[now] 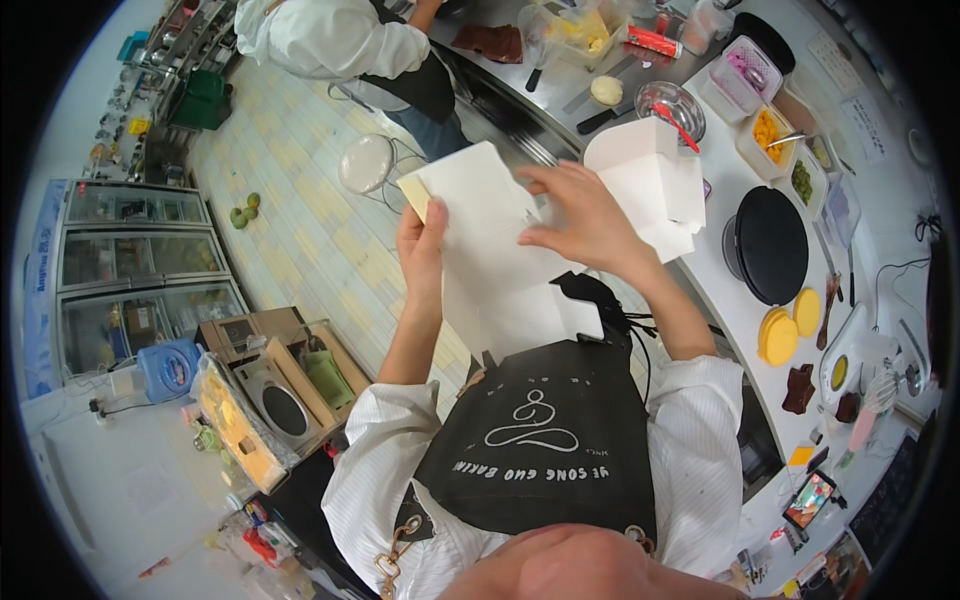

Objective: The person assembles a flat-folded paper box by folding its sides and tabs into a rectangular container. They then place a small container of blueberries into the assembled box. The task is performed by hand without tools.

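A partly folded white cardboard box (490,235) is held up in front of my apron, with panels and flaps spread. My left hand (422,245) is closed on its left edge, thumb on the inner face, next to a pale yellow strip. At its right edge is my right hand (580,215), thumb and fingers apart around a small notched flap; I cannot tell whether they touch it. Just right of that hand, another white box (655,190), folded into shape with its lid raised, stands at the counter's edge.
Along the right counter (720,290) are a black round lid (770,245), yellow discs (778,335), a steel bowl (672,110) and tubs of cut fruit (768,140). A co-worker (360,60) stands at the upper left, near a round stool (367,163). Green fruits (245,210) lie on the floor.
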A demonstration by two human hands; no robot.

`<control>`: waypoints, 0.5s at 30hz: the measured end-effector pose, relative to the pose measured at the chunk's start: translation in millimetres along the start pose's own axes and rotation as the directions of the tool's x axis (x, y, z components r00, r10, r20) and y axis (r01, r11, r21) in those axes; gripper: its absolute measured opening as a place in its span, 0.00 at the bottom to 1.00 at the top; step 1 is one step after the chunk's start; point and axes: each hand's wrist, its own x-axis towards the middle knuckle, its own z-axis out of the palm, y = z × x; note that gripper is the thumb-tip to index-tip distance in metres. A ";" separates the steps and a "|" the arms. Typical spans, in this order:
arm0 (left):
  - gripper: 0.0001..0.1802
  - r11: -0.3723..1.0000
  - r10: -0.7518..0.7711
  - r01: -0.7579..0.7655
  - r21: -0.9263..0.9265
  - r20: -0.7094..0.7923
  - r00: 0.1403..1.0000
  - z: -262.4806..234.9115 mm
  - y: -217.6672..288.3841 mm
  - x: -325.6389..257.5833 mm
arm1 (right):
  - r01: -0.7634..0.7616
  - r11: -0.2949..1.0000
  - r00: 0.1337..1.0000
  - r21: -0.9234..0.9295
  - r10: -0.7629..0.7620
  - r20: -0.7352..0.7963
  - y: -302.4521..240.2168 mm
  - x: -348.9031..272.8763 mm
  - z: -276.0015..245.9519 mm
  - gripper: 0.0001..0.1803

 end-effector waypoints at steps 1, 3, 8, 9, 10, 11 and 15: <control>0.17 0.999 -0.003 0.004 -0.040 0.010 1.000 1.5 -5.2 -1.4 | -0.011 1.000 1.000 -0.010 0.011 -0.011 2.7 0.1 3.7 0.41; 0.19 0.978 -0.063 0.085 -0.191 0.119 0.991 2.7 -3.6 -13.9 | -0.027 0.999 0.999 -0.029 0.026 -0.024 7.7 0.7 8.4 0.38; 0.36 0.912 -0.342 0.409 -0.037 0.487 0.804 -23.5 3.9 -5.0 | 0.348 0.937 0.934 -0.021 -0.348 -0.075 3.2 -0.7 5.2 0.31; 0.36 0.925 -0.348 0.375 0.063 0.543 0.764 -24.0 5.6 -2.4 | 0.319 0.947 0.947 -0.047 -0.321 -0.033 -3.4 0.6 5.2 0.28; 0.37 0.931 -0.355 0.329 0.158 0.598 0.719 -23.9 7.8 -1.1 | 0.291 0.954 0.957 -0.075 -0.291 0.009 -12.4 1.6 2.0 0.26; 0.39 0.912 -0.379 0.385 0.141 0.647 0.662 -21.8 11.0 -0.6 | 0.264 0.959 0.964 -0.105 -0.260 0.050 -17.7 2.9 -0.3 0.24; 0.50 0.846 -0.463 0.503 0.175 0.709 0.532 -12.7 30.4 -3.0 | 0.321 0.930 0.945 -0.177 -0.302 0.125 -25.4 2.6 -0.3 0.24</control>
